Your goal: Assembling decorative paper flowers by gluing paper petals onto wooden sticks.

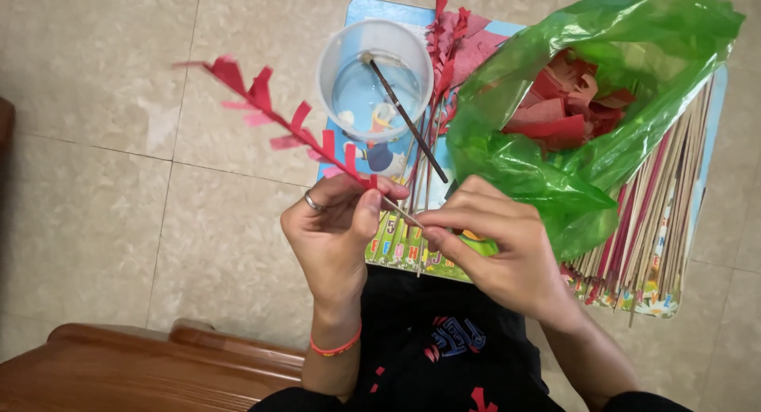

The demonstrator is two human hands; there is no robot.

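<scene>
My left hand (337, 230), with a ring and a red wrist thread, grips a thin stick (285, 123) wound with red fringed paper that points up and to the left. My right hand (495, 246) pinches the bare lower end of the same stick just right of my left thumb. Both hands hover over the near edge of a small colourful table (396, 249). A clear plastic cup (374, 78) with liquid and a dark brush (408, 120) stands just beyond my hands.
A green plastic bag (587, 87) of red paper scraps lies at the right on the table. Several bare sticks (658, 214) lie under it. Finished red-wrapped sticks (448, 40) rest behind the cup. Wooden furniture (151, 368) is at bottom left on the tiled floor.
</scene>
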